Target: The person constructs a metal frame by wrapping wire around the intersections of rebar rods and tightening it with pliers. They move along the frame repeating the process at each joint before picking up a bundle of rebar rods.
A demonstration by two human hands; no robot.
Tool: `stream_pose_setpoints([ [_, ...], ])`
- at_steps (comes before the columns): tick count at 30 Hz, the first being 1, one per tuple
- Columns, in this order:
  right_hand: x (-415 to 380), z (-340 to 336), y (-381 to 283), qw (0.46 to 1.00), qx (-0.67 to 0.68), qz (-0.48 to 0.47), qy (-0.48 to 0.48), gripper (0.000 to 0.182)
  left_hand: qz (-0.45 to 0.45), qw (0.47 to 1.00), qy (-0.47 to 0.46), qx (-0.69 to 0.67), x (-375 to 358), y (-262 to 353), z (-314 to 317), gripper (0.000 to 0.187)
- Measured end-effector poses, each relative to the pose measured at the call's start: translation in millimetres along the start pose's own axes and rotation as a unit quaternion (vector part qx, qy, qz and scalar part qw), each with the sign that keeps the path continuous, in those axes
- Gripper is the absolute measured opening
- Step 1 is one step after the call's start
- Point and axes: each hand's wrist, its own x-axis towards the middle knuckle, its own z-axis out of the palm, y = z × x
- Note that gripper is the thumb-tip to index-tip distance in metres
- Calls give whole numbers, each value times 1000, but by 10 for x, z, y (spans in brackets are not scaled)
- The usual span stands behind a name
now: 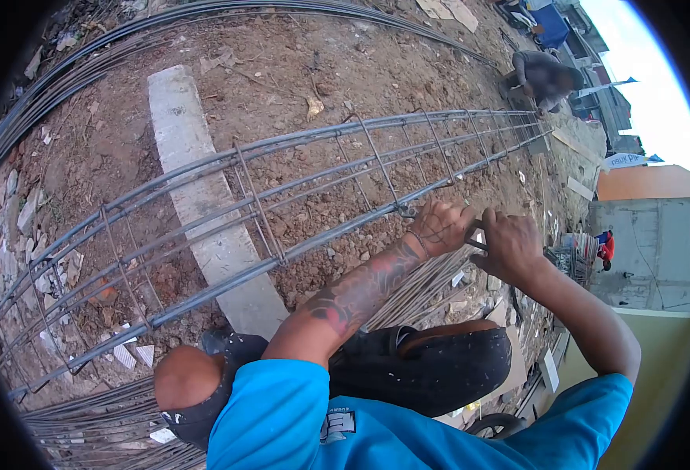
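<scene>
A long cage of steel bars with thin wire stirrups runs from the lower left to the upper right. My left hand is closed at the cage's near bar, by a dark tool end that touches the bar. My right hand, just to the right of it, is wrapped round a dark metal handle. The fingers of my left hand partly hide what they hold, which looks like the same dark tool.
A concrete beam lies under the cage. Another person crouches at its far end. Loose bars lie beyond my left forearm, and more bars curve along the upper left. A person in red is at the right.
</scene>
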Motion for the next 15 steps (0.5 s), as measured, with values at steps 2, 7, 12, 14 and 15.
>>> stream_pose_setpoints([
  [2,55,-67,180,992,61,-45,-105,54,47,996,26,68,-97,9,85,13],
  [7,89,517,290,866,441,60,-225,43,65,992,13,103,-126,55,59,18],
  [12,53,634,213,998,-8,34,48,20,1,978,-209,6,188,152,-229,23],
  [14,23,618,202,994,-47,28,96,22,-55,982,-173,46,246,60,-101,19],
  [15,4,575,228,987,-17,-3,159,23,-98,989,-105,39,188,133,-91,18],
])
